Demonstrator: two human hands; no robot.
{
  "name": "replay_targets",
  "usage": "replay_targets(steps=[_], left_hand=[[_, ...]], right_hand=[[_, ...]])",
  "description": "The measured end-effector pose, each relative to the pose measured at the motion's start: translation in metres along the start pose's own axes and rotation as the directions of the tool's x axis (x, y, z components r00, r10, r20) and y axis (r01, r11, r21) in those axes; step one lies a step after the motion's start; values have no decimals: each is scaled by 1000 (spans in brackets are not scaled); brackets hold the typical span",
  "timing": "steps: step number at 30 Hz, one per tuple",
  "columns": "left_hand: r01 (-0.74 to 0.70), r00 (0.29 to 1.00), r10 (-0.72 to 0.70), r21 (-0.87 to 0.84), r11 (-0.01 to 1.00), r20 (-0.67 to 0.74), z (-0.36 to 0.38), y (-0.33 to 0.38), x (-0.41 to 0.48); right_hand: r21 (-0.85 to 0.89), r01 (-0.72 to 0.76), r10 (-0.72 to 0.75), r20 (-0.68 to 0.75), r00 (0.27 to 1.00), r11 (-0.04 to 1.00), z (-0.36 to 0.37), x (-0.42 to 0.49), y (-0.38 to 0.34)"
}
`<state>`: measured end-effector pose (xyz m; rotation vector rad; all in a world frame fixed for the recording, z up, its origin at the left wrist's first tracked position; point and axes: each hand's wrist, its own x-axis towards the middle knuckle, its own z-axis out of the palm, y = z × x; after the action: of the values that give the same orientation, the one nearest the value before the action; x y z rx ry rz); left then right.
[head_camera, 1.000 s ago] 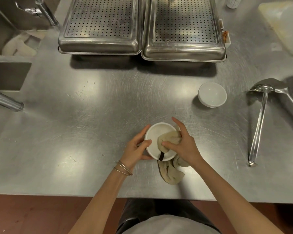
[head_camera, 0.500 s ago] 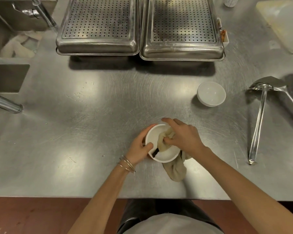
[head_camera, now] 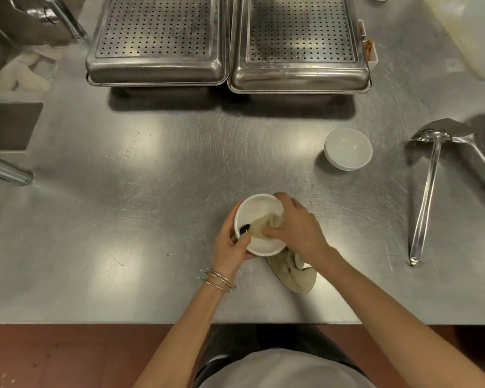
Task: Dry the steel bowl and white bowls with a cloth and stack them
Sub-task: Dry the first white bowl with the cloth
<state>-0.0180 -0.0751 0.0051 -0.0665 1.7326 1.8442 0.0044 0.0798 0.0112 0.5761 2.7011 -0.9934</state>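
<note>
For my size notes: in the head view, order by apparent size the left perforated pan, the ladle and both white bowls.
1. left perforated pan
2. ladle
3. held white bowl and far white bowl: alike, held one nearer, unranked.

white bowl, beige cloth, perforated trays

Left hand grips the white bowl at its rim, right hand presses the cloth inside; a second bowl sits apart on the counter.
</note>
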Motion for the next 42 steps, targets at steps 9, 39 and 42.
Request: replay_targets(steps=[9, 39, 42], left_hand=[[71, 989, -86, 125, 990, 122, -11, 16, 19], [-797, 565, 574, 572, 193, 593, -25, -8, 16], [-781, 562, 590, 606, 150, 580, -24, -10, 17]], right_hand=[[-24, 30, -34, -209, 977, 999, 3, -7, 3], [38, -151, 144, 144, 979, 988, -24, 1, 3], [168, -150, 123, 158, 980, 974, -33, 2, 4]])
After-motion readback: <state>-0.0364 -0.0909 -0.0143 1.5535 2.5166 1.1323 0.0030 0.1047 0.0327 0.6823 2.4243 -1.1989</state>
